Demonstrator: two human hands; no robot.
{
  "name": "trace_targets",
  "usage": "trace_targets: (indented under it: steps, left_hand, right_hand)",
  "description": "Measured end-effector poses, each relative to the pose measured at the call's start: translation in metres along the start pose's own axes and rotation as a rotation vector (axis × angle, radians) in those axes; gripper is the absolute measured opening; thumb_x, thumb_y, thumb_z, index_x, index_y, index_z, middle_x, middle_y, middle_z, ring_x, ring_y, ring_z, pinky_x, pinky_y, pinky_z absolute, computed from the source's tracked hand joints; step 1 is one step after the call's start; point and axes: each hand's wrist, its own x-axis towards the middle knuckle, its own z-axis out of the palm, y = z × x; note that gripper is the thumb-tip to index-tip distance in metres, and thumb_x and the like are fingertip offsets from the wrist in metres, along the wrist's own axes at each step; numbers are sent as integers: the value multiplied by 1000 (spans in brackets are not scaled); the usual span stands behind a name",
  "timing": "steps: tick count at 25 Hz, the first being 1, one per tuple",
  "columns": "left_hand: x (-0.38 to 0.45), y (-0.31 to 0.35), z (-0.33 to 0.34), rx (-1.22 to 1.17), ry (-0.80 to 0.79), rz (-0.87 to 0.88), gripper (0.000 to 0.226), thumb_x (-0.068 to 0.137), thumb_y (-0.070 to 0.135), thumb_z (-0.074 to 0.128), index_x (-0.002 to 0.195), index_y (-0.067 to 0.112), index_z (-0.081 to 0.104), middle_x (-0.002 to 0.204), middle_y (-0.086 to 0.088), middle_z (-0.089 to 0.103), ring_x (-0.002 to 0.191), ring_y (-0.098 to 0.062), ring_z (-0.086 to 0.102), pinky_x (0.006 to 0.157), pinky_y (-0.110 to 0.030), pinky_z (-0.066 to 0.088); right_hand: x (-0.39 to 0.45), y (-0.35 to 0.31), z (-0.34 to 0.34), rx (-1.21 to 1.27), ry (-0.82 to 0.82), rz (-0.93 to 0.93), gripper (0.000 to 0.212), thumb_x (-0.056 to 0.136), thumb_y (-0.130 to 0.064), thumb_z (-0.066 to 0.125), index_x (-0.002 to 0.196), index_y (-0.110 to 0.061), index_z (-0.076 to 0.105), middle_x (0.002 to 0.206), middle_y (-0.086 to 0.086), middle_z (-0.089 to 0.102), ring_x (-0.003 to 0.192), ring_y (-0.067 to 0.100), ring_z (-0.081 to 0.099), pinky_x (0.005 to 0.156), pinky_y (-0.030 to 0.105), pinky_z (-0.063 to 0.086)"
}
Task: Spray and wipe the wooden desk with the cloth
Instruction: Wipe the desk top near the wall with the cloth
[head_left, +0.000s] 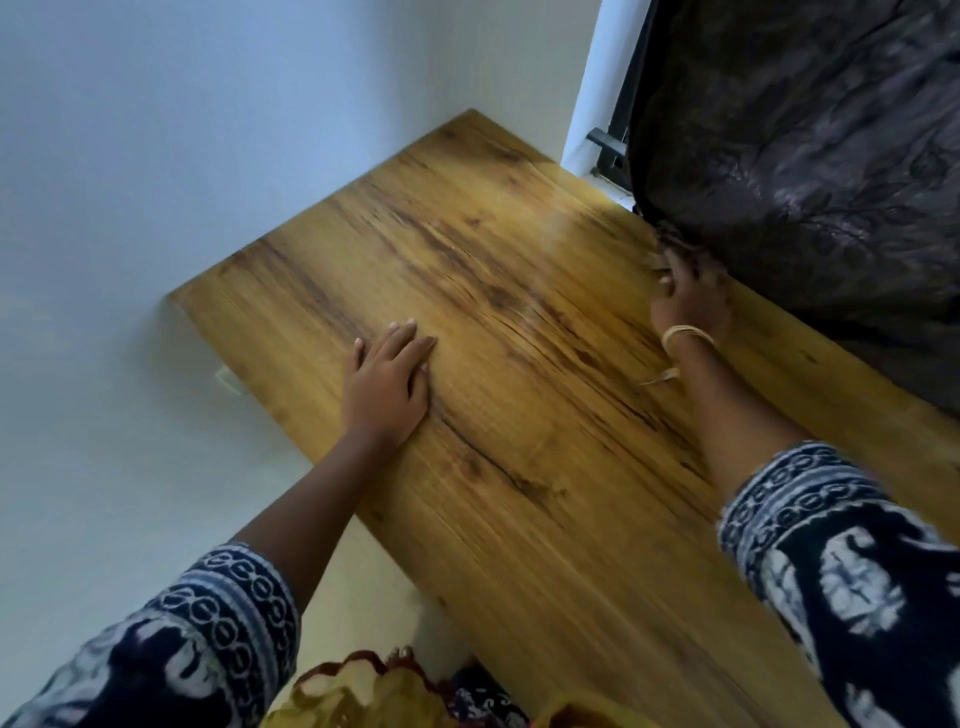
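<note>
Left hand (387, 379) is lying palm-down on the wooden desk (519, 467), fingers straight and held together, pressing flat on the surface near the desk's left edge. It is holding nothing. The left forearm is extending back toward the camera into a dark blue sleeve (197, 634) with a white print.

Right hand (685, 296) is reaching across the desk toward its right side, where a dark curtain (810, 156) is hanging down onto the surface. The fingers are blurred and are meeting the curtain's lower edge; whether they are gripping the fabric or only touching it cannot be determined, so the state of this hand cannot be told. A pale thread band (685, 335) is circling the right wrist, with a loose end trailing beside it. The right forearm is running back into a sleeve of the same print.

The wooden desk is occupying the centre of the view, running diagonally from the far corner toward the lower right. Its grain is showing dark streaks, and a glossy patch is reflecting light between the two hands. A cloth and a spray bottle are not identifiable anywhere in the view.

A pale wall (208, 130) is bordering the desk on its left and far sides. A dark window frame (610, 150) is showing beside the curtain. Yellow and red patterned fabric (363, 691) is sitting at the bottom edge, below the desk.
</note>
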Motion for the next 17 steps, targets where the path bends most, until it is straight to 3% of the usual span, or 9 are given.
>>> trace_targets:
  steps: [2, 4, 7, 9, 11, 12, 14, 17]
  left_hand:
    - [4, 0, 1, 21, 4, -7, 46, 95, 34, 37, 137, 27, 52, 152, -1, 43, 145, -18, 29, 118, -51, 17]
    - [6, -2, 0, 26, -2, -15, 46, 95, 34, 36, 138, 28, 51, 152, 0, 43, 145, -18, 30, 118, -51, 17]
    - [7, -4, -3, 31, 4, -12, 46, 95, 34, 37, 139, 28, 50, 152, 0, 42, 145, -17, 29, 118, -50, 17]
    - [5, -4, -1, 49, 1, -15, 46, 95, 31, 40, 139, 28, 49, 152, -2, 43, 145, -19, 30, 118, -50, 17]
    - [6, -5, -2, 69, -10, 5, 44, 96, 27, 45, 139, 26, 50, 152, -2, 43, 145, -20, 30, 118, -50, 16]
    - [6, -6, -3, 74, -13, 21, 43, 96, 27, 46, 139, 25, 51, 152, -2, 43, 145, -20, 30, 118, -50, 16]
    - [4, -7, -4, 108, -14, 73, 41, 97, 27, 45, 137, 23, 53, 150, -3, 45, 144, -21, 33, 118, -50, 18]
    - [1, -5, -3, 151, -49, 106, 48, 97, 34, 34, 140, 20, 49, 152, -6, 43, 144, -24, 32, 119, -53, 14]
  right_hand:
    - [-3, -8, -1, -39, -5, 174, 51, 98, -28, 41, 147, -40, 37, 157, 9, 30, 141, 36, 26, 111, 49, 27]
    - [-18, -51, 9, -53, 14, 103, 51, 97, -31, 42, 147, -42, 35, 154, 11, 32, 140, 39, 28, 109, 51, 30]
    - [-76, -125, 34, 12, -61, -438, 45, 96, -30, 46, 139, -42, 47, 139, 12, 50, 127, 34, 46, 100, 50, 43]
    - [-133, -143, 44, -15, -181, -839, 46, 96, -27, 48, 140, -41, 47, 143, 9, 50, 131, 31, 46, 104, 47, 41]
    - [-130, -123, 31, 37, -259, -971, 49, 96, -27, 47, 142, -43, 44, 149, 4, 45, 135, 28, 43, 106, 45, 38]
    - [-111, -102, 25, 35, -208, -929, 49, 95, -26, 48, 141, -43, 44, 148, 3, 45, 131, 28, 46, 104, 46, 41]
    - [-65, -35, 8, 9, -125, -624, 50, 95, -25, 48, 142, -42, 44, 142, 7, 46, 122, 30, 50, 98, 47, 47]
    - [-21, 84, -27, -53, -17, -109, 51, 97, -32, 39, 147, -41, 35, 152, 14, 36, 137, 38, 34, 110, 53, 33]
